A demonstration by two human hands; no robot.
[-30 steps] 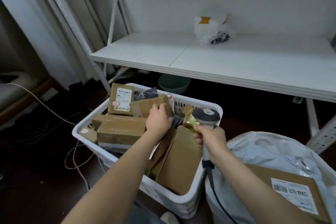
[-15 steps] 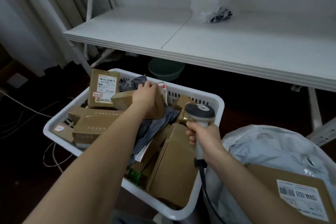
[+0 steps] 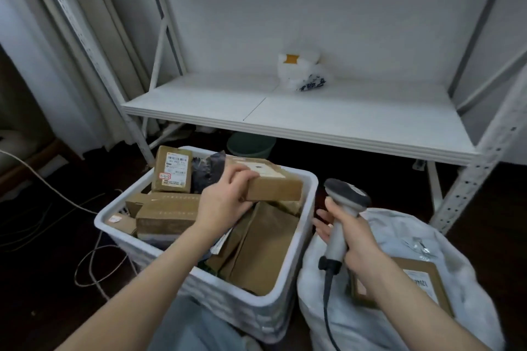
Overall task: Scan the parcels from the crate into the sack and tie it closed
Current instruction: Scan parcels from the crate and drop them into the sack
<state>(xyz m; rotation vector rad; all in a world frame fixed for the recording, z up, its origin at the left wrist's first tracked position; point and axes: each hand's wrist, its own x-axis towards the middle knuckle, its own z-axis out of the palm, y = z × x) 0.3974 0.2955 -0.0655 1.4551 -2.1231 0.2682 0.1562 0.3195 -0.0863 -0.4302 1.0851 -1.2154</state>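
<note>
Crate (image 3: 256, 310) of brown parcels is sitting at 7 o'clock in view. Left hand (image 3: 225, 202) is gripping a small brown box (image 3: 275, 187) by its left end, fingers curled over the top. The box is projecting toward 3 o'clock from the hand, above the crate's load. Right hand (image 3: 358, 243) is clamping the scanner (image 3: 343, 199) handle. Sack (image 3: 399, 225) is lying at 5 o'clock, holding a labelled parcel (image 3: 422, 283).

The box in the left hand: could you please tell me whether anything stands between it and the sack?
The right hand, gripping the scanner, sits directly between the box and the sack; nothing else visible blocks the way.
</note>
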